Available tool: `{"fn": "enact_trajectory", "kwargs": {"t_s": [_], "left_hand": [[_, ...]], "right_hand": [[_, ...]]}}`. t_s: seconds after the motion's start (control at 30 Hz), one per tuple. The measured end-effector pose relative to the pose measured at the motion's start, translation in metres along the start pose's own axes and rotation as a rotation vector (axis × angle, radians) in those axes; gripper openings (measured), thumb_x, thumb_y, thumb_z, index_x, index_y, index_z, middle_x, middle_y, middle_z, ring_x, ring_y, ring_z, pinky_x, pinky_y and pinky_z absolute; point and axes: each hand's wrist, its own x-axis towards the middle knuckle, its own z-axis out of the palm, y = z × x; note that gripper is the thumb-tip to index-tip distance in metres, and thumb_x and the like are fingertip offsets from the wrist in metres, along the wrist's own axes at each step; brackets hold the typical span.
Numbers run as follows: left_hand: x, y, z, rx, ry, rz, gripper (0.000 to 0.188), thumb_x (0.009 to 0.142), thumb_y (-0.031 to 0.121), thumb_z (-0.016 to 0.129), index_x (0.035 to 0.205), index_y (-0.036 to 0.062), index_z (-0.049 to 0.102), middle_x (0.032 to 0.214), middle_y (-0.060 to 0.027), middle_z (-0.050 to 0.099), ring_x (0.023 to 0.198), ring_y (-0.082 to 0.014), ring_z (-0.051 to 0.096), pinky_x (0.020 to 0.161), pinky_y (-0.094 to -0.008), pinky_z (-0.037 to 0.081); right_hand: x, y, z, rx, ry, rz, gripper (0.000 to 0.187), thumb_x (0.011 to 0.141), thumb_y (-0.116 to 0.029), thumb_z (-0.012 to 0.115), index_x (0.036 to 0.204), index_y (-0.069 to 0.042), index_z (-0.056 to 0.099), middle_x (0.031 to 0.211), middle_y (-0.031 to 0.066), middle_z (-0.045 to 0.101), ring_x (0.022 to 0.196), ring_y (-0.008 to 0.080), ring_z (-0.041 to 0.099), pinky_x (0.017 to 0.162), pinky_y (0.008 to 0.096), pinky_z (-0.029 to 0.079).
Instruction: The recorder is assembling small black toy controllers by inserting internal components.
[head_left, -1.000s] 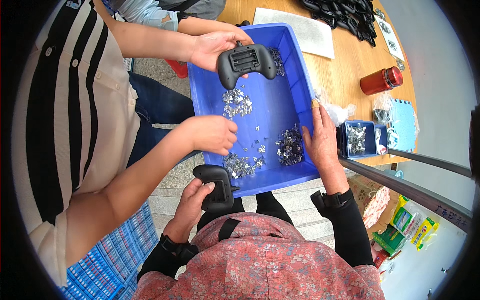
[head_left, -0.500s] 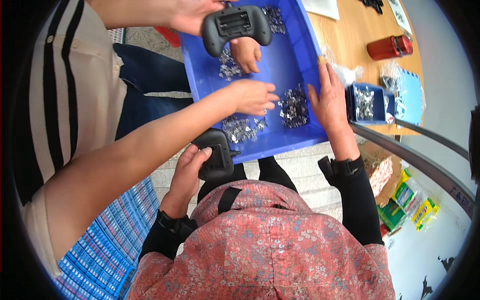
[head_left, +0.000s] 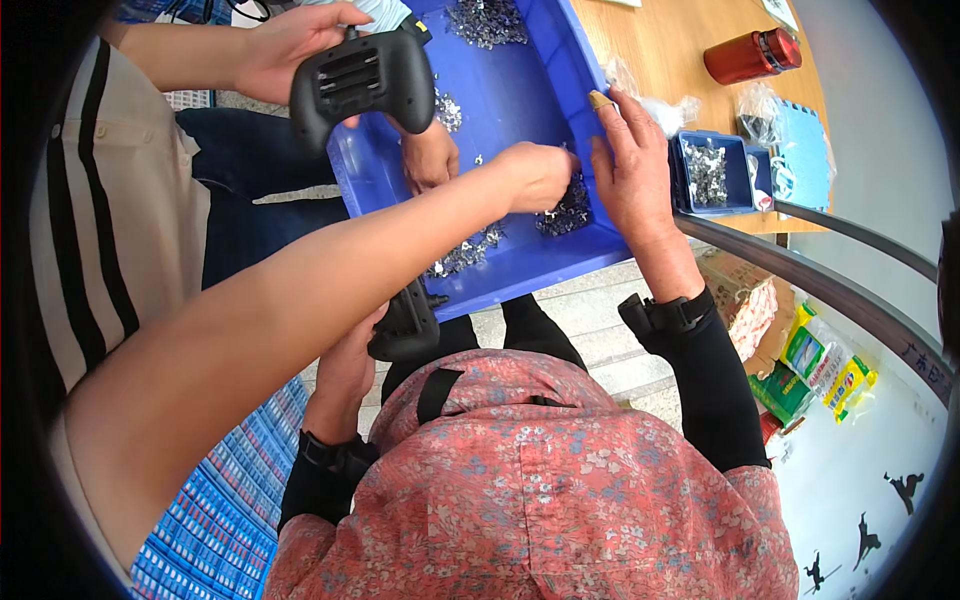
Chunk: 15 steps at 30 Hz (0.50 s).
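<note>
My left hand (head_left: pixel 347 375) is closed around a black game controller (head_left: pixel 408 325) at the tray's near left corner. A co-worker's forearm crosses above and hides part of both. My right hand (head_left: pixel 637 170) rests on the right rim of a blue tray (head_left: pixel 505 270), fingers stretched out and a yellowish cover on one fingertip. Inside the tray lie heaps of small shiny metal parts (head_left: pixel 565 208). The co-worker's hand (head_left: pixel 540 178) reaches into the right-hand heap. At upper left, that person's other hand (head_left: pixel 285 50) is at a second black controller (head_left: pixel 362 82) with its battery compartment showing.
Another hand (head_left: pixel 430 157) is over the tray's left side. On the wooden table (head_left: pixel 650 40) are a red flask (head_left: pixel 752 56) and a small blue bin (head_left: pixel 715 172) of metal parts. A grey metal rail (head_left: pixel 800 270) runs at right. Blue crates (head_left: pixel 225 500) stand lower left.
The co-worker's hand has gone right into the metal parts, its fingers now closing there. The upper controller shifts left and down in view. My left hand and controller are now more covered.
</note>
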Motion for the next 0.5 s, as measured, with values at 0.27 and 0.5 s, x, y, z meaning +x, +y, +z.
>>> {"fn": "enact_trajectory", "kwargs": {"t_s": [0.27,0.5], "left_hand": [[0.012,-0.006,-0.005,0.819,0.279,1.248,0.041,0.090,0.007,0.067,0.130,0.0058,0.057,0.124,-0.0049,0.060,0.113,-0.0151,0.058,0.099,-0.0325,0.046],[0.011,-0.011,-0.001,0.839,0.276,1.274,0.040,0.090,0.004,0.066,0.129,0.0057,0.058,0.123,-0.0040,0.062,0.114,-0.0153,0.059,0.099,-0.0320,0.046]], "right_hand": [[0.005,-0.005,0.001,0.152,0.047,-0.025,0.044,0.086,0.002,0.059,0.129,-0.005,0.059,0.136,0.0164,0.055,0.124,0.0363,0.053,0.107,0.0434,0.041],[0.005,-0.005,0.003,0.143,0.093,-0.037,0.044,0.083,0.000,0.061,0.126,-0.007,0.061,0.130,0.0164,0.059,0.120,0.0366,0.056,0.103,0.0452,0.043]]}}
